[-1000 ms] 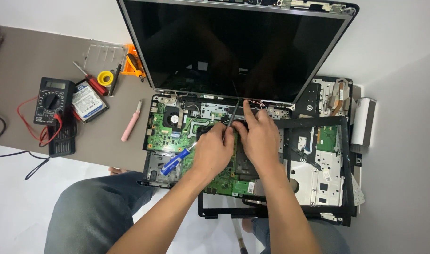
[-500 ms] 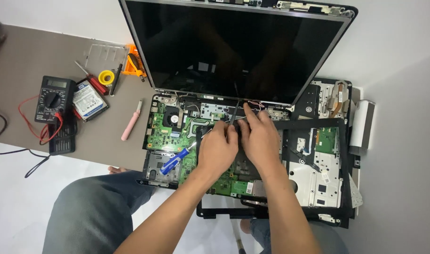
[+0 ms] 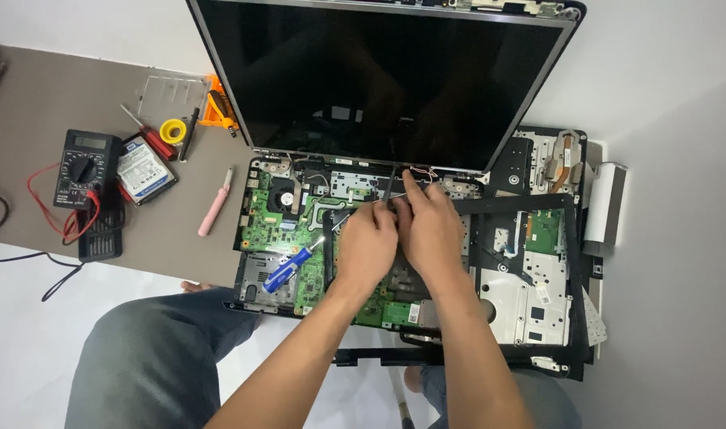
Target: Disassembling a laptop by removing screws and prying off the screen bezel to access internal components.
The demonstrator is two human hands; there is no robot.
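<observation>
Both forearms bare, no sleeves visible. Left hand [image 3: 368, 242] and right hand [image 3: 432, 230] ungloved. Grey-blue trousers [image 3: 152, 361] worn.

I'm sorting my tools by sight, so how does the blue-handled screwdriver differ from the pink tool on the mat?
The blue-handled screwdriver lies on the green circuit board inside the opened laptop, close to the left hand; the pink tool lies on the brown mat, beside the laptop. The screwdriver's handle is blue with a metal shaft showing; the pink tool is slimmer and pale pink throughout. Both lie slanted the same way, untouched by either hand.
</observation>
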